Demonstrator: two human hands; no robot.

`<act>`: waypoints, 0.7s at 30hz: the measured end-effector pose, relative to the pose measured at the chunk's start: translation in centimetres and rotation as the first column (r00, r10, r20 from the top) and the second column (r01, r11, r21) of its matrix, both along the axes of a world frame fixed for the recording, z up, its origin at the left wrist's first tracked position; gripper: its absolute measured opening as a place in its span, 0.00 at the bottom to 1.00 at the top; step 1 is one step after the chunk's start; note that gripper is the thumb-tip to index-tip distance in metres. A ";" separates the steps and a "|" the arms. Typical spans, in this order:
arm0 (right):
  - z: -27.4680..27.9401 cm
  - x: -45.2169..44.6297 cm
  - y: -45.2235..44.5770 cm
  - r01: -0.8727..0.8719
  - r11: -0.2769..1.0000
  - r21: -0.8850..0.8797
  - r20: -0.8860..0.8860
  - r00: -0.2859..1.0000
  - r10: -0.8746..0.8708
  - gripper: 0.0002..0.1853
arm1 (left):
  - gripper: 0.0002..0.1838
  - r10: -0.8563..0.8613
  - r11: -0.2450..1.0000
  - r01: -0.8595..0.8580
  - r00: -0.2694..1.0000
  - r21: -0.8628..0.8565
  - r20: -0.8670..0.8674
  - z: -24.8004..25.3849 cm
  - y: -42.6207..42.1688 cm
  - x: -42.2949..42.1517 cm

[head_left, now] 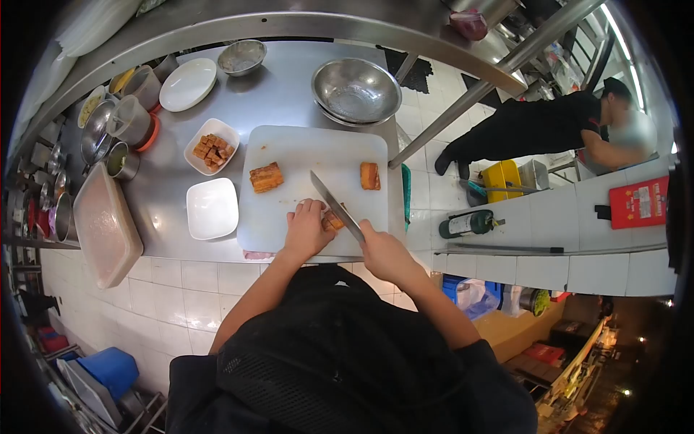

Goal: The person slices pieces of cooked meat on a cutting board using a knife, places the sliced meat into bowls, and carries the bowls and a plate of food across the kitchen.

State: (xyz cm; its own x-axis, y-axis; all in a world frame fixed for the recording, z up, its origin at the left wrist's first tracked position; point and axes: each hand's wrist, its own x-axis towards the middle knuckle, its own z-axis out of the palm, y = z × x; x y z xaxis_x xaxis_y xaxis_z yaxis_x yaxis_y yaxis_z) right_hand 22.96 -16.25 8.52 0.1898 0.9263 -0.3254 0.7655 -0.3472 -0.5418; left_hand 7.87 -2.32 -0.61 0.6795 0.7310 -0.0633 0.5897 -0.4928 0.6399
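My right hand (387,254) is closed round the handle of a kitchen knife (334,201), whose blade points away and to the left over the white cutting board (303,148). Under the blade's near part lies a piece of browned meat (332,220). My left hand (306,227) grips that piece from the left with curled fingers close to the blade. A larger browned chunk (266,177) rests on the board's left side, and another chunk (370,176) on its right. Small crumbs are scattered between them. Whether the blade has entered the meat I cannot tell.
Left of the board stand a white bowl of browned cubes (212,147) and an empty white square dish (212,209). Steel bowls (356,90) and a white plate (188,84) sit farther back. A lidded tub (107,224) overhangs the left edge. A person (538,123) in black is at right.
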 end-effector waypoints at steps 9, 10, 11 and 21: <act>-2.6 0.0 -1.9 -0.003 0.998 -0.066 0.090 0.996 0.009 0.16 | 0.24 -0.020 0.997 0.024 0.999 0.069 -0.050 -1.2 0.1 2.6; -2.3 0.0 -2.3 -0.014 0.999 -0.031 0.072 0.997 0.016 0.14 | 0.23 -0.010 0.997 0.012 1.000 0.077 -0.028 -1.3 -0.1 2.6; -1.2 0.1 -2.5 -0.013 0.999 -0.030 0.073 0.997 0.015 0.14 | 0.23 -0.010 0.997 0.012 1.000 0.078 -0.027 -1.3 -0.2 2.6; -7.6 0.1 1.1 0.043 0.999 -0.028 -0.012 0.999 -0.043 0.17 | 0.26 -0.044 0.997 0.047 0.998 0.069 -0.040 -2.0 -0.5 2.4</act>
